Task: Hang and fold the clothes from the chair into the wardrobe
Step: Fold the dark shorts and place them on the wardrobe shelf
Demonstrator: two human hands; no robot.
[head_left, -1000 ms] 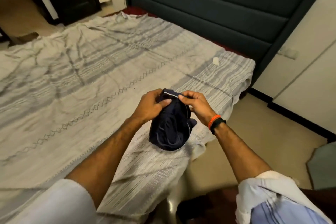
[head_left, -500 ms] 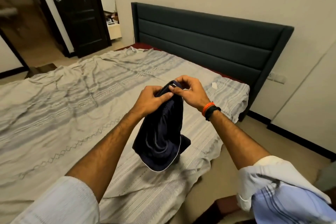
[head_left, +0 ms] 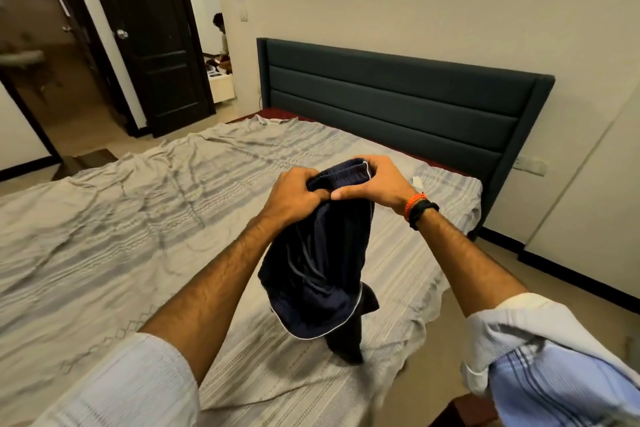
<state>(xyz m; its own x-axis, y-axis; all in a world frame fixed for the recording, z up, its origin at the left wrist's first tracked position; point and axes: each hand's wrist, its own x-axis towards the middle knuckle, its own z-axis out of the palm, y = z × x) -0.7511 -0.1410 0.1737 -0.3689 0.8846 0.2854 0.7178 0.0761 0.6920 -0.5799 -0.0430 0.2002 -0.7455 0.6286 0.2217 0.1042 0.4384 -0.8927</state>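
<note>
Rumpled striped bedsheet [head_left: 138, 218] on bed, dark padded headboard [head_left: 398, 104], black door [head_left: 152, 31] open.

I see shorts [head_left: 318, 260] navy, white piping at hem. Bedsheet [head_left: 138, 218] grey-white striped, zigzag bands. Headboard [head_left: 398, 104] dark teal. Door [head_left: 156, 45] black. Wristbands [head_left: 417, 210] orange and black. Walls [head_left: 415, 3] cream.
</note>
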